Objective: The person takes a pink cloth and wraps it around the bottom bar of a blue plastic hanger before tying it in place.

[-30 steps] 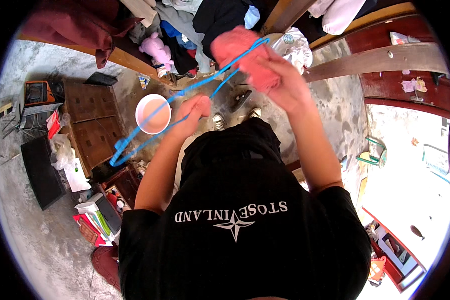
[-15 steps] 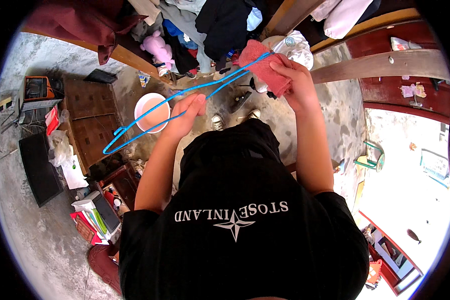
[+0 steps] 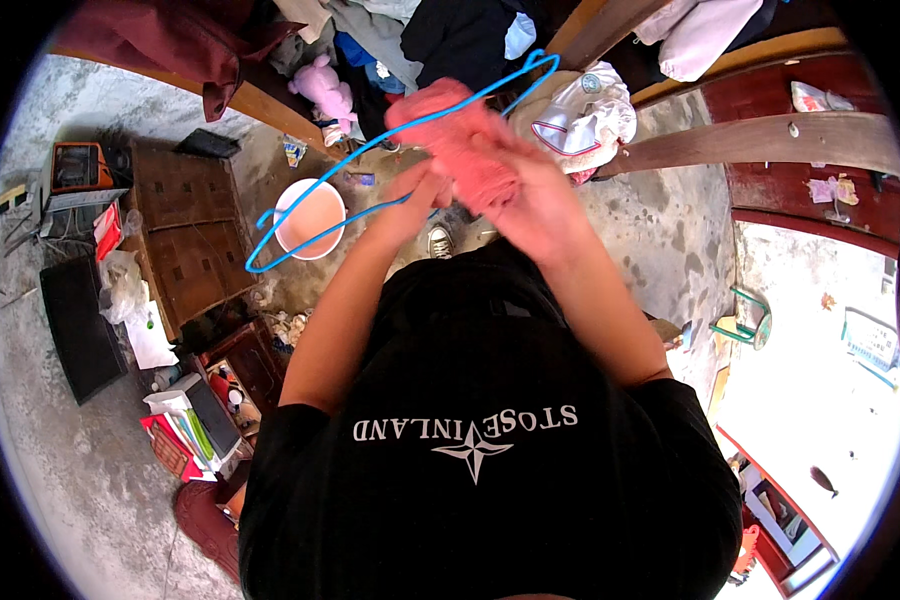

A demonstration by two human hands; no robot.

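Observation:
A blue clothes hanger point(image 3: 322, 181) is held out in front of me, slanting from over a pail to the upper right. My left hand point(image 3: 404, 208) is closed around its lower bar. A red cloth point(image 3: 462, 140), which looks like a small towel, lies across the hanger, the upper bar passing over it. My right hand point(image 3: 550, 205), slightly blurred, grips the cloth's near end close to my left fingers. Its fingertips are partly hidden behind the fabric.
Below the hanger stands a white pail point(image 3: 335, 240) with cloudy liquid. Piled clothes and a pink plush toy point(image 3: 325, 92) lie beyond. A wooden beam point(image 3: 740, 152) crosses at right; a brown wooden cabinet point(image 3: 185, 225) stands left. A green chair point(image 3: 755, 320) is farther right.
My right hand has moved left and nearer, bringing the cloth from the hanger's right end toward its middle and close to my left hand. The hanger has shifted slightly right.

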